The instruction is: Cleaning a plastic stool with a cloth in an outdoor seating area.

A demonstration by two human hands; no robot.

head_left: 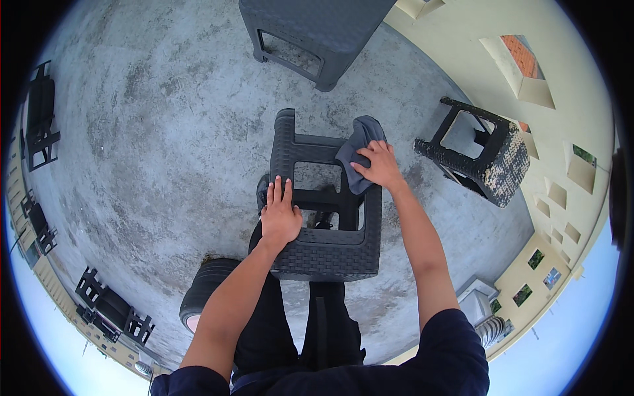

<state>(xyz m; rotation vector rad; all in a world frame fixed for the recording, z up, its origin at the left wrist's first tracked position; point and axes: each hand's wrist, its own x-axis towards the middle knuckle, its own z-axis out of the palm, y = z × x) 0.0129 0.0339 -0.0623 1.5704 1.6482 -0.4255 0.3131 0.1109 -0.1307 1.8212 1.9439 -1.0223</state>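
Note:
A dark grey plastic stool (325, 254) with a woven texture lies tipped in front of my legs, its open leg frame facing up. My left hand (281, 214) rests flat on the stool's left side, fingers stretched out and holding nothing. At the upper right leg of the stool, my right hand (378, 162) grips a grey cloth (362, 135) and presses it against the leg. The cloth covers the end of that leg.
Ahead stands a larger grey plastic table (314, 30). A worn black stool (505, 162) lies to the right, by a cream wall (568, 72) with openings. A black tyre (208, 290) sits by my left leg. Black furniture (41, 112) stands far left on the stained concrete floor (165, 132).

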